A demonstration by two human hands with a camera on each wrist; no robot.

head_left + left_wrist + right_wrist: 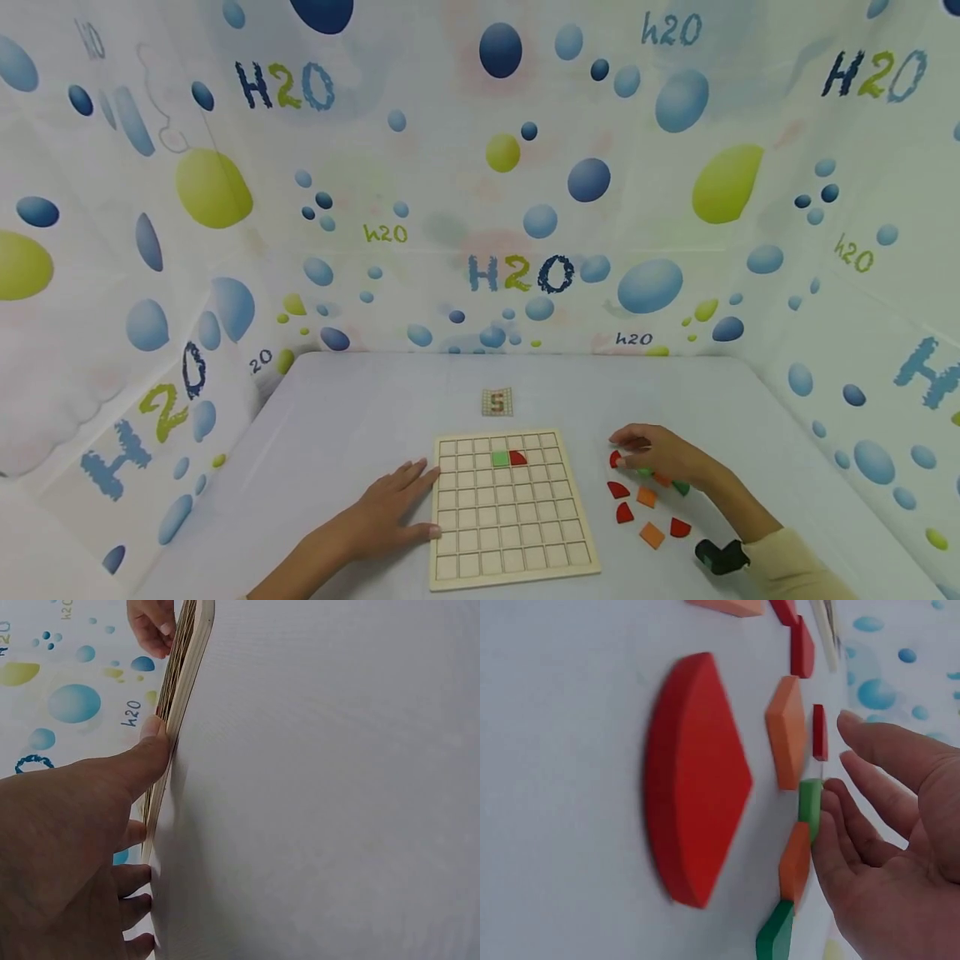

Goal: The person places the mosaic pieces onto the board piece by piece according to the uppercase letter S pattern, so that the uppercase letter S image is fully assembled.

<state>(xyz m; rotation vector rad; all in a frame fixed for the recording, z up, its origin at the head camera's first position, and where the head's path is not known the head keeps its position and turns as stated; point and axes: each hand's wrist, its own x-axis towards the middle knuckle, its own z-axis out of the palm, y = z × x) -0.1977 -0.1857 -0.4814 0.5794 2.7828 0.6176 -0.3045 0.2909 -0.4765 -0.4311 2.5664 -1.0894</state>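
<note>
A square wooden grid board (510, 517) lies on the table, with a light green square (500, 459) and a red quarter-circle (517, 457) in its upper cells. My left hand (386, 510) rests at the board's left side, fingers extended and thumb touching the edge; the left wrist view shows the thumb on the board's rim (187, 682). To the right of the board, my right hand (660, 452) hovers low over loose pieces. Its thumb and fingers are parted, the fingertips close to a red quarter-circle (820, 733) and a light green piece (810, 802).
Around the right hand lie more pieces: a red quarter-circle (680, 527), an orange square (652, 535) and a dark green piece (681, 487). Behind the board sits a small pattern card (497, 402) marked with a figure like an S. A patterned curtain (450, 167) encloses the table.
</note>
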